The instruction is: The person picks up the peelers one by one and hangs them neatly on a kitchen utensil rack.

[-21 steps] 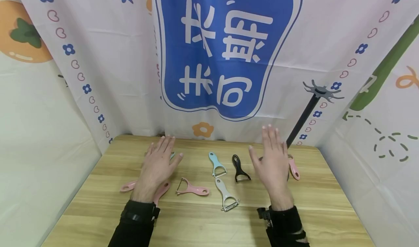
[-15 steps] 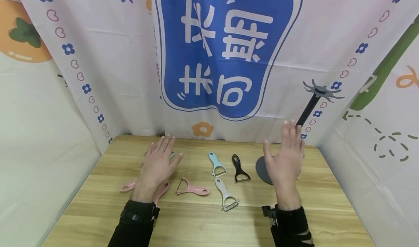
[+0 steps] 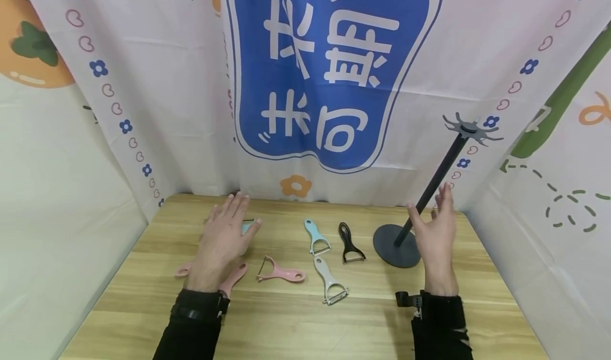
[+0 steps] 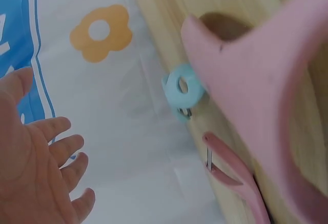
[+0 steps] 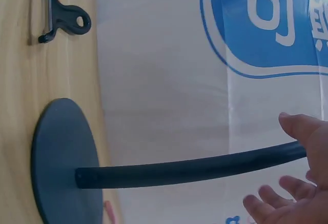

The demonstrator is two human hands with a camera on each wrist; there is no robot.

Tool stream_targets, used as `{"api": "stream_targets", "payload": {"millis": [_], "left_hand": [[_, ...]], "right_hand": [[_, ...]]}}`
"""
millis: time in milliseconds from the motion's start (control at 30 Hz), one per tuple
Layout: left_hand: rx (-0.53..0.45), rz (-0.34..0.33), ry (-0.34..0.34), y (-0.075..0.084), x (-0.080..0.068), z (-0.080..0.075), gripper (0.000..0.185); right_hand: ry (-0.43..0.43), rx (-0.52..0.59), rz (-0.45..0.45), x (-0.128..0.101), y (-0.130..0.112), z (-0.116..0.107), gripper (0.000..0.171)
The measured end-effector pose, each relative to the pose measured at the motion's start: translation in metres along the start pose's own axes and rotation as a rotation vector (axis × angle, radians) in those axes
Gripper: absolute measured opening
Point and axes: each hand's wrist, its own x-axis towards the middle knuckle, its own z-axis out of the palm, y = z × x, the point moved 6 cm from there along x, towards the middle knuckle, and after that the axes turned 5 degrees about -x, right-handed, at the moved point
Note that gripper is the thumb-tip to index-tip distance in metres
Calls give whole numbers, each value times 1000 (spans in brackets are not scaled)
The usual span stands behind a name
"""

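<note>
Printed cloth backdrop [image 3: 334, 73] w/ blue panel and white characters hung behind the wooden tabletop [image 3: 296, 317], more cloth on both sides. At far right of the tabletop stood a dark rack stand [image 3: 431, 190]: round base [image 3: 398, 246] flat on the wood, pole leaning up to a hooked disc at top [image 3: 470, 129].

Right hand [image 3: 435, 233] was up beside the pole, fingers straight and spread, thumb on the left of the pole, palm close to it. Right wrist view showed the pole passing betw. thumb and fingers [image 5: 266, 201], not clasped; whether skin touched the pole, can't tell. Left hand [image 3: 221, 238] hovered palm-down over the left part of the tabletop, fingers straight, holding nothing; a pale blue peeler [image 3: 248, 226] peeked out under its fingertips.

Peelers lay scattered: pink one [image 3: 281, 272] near centre-left; two more pink handles [image 3: 234, 278] partly under the left wrist; grey one [image 3: 329, 283] centre, blade toward the near edge; light blue one [image 3: 316, 237] just beyond it; black one [image 3: 349, 242] right of that, near the base but apart from it.
</note>
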Motion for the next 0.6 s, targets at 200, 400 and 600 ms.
{"api": "stream_targets", "payload": {"millis": [200, 400, 600], "left_hand": [[8, -23, -31, -10, 0, -5, 85], [-21, -49, -53, -20, -2, -9, 87], [-21, 0, -50, -18, -3, -12, 80]], "right_hand": [[-66, 52, 5, 4, 20, 14, 53], [-17, 19, -50, 6, 27, 22, 27], [-4, 22, -57, 7, 31, 24, 25]]}}
